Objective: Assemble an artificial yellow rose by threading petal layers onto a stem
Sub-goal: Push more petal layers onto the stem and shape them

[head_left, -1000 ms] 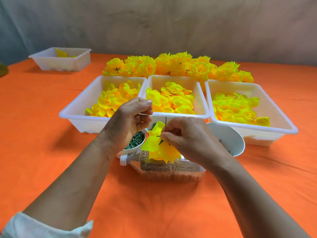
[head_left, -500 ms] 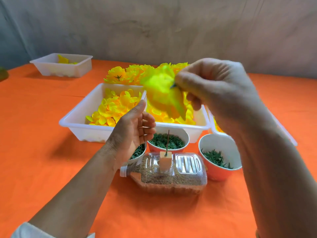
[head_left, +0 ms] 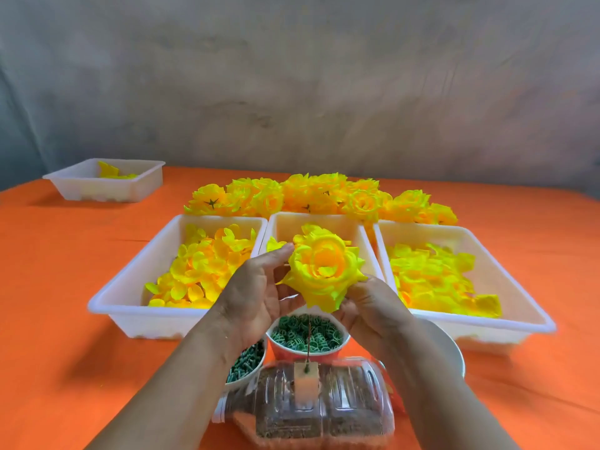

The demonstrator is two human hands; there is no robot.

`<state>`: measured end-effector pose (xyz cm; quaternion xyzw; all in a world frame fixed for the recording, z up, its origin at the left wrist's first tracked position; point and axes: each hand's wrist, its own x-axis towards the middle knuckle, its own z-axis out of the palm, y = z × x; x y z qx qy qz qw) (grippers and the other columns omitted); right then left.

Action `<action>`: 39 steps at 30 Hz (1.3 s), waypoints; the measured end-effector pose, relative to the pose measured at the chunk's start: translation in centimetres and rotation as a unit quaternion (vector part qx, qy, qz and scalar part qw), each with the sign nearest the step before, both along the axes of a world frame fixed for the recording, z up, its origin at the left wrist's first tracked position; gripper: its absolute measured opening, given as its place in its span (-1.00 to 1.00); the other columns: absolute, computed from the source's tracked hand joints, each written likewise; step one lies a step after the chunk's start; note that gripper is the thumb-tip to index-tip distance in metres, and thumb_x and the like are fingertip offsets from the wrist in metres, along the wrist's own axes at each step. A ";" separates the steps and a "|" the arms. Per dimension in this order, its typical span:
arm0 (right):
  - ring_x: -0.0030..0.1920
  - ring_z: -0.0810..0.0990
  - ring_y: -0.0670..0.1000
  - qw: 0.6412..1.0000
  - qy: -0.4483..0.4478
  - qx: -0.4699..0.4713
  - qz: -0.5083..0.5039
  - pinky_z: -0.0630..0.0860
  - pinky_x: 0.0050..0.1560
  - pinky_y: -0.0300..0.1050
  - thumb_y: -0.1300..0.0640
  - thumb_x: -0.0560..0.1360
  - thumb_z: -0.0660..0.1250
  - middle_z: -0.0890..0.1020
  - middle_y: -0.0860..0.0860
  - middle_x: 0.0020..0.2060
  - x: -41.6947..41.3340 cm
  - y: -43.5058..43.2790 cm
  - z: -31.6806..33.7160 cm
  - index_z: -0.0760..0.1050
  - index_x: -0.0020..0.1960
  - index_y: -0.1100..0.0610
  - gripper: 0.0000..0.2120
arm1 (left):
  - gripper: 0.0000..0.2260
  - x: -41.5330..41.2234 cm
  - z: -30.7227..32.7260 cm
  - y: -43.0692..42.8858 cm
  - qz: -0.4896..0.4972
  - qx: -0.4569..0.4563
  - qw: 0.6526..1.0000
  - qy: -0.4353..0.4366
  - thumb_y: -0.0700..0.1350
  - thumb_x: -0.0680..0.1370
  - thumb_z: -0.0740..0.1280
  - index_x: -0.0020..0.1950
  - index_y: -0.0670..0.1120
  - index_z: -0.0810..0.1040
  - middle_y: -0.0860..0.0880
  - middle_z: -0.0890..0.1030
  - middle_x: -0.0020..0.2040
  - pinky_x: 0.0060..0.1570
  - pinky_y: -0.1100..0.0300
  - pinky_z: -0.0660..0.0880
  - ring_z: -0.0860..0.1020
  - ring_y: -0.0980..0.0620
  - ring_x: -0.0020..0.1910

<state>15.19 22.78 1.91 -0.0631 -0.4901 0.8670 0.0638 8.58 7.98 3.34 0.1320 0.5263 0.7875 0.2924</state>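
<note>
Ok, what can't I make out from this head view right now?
Head view only:
- Underside of the yellow fabric rose: hidden by its petals and the right hand, so no stem end shows.
- Middle white plastic tray contents: mostly covered by the rose.
- Contents of the white-lined cup at right: behind the right wrist.
- Clear plastic bottle: blurred, filling unidentifiable.

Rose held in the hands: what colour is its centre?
Orange centre, yellow outer petals on the rose; head view.

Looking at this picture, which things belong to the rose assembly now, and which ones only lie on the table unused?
In use: rose between left hand and right hand; spike on the bottle; three petal trays; cups of green parts.
Lying about: finished roses; far tray.
</note>
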 end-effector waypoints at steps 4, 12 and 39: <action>-0.02 0.66 0.16 0.998 0.021 0.063 -0.005 0.66 -0.12 0.02 0.39 0.47 0.30 0.66 0.27 0.06 -0.1 0.2 -0.2 0.53 0.17 0.34 -0.72 | -0.74 -0.1 0.0 0.8 0.015 0.002 1.000 0.007 0.05 0.37 0.38 -0.04 -0.03 0.69 -0.06 0.71 -0.06 -0.22 0.07 0.63 0.68 -0.01 -0.18; -0.34 0.62 0.00 0.994 0.032 0.092 -0.058 0.56 -0.37 -0.20 0.48 0.44 0.31 0.68 0.15 -0.23 -0.1 0.5 -0.7 0.65 -0.10 0.20 -0.76 | -0.69 0.1 0.6 0.8 0.010 0.021 1.000 -0.003 0.13 0.31 0.41 -0.06 -0.03 0.66 -0.10 0.69 -0.10 -0.17 0.02 0.62 0.67 -0.06 -0.20; -0.44 0.43 -0.05 0.975 0.028 0.152 -0.160 0.40 -0.43 -0.21 0.24 0.22 0.40 0.59 0.06 -0.38 0.2 1.4 -2.5 0.69 -0.24 0.07 -0.83 | -0.80 1.9 0.3 -0.1 0.127 -0.067 0.987 0.068 0.04 0.42 0.42 -0.12 -0.08 0.59 0.03 0.63 -0.29 -0.35 0.29 0.43 0.52 0.14 -0.38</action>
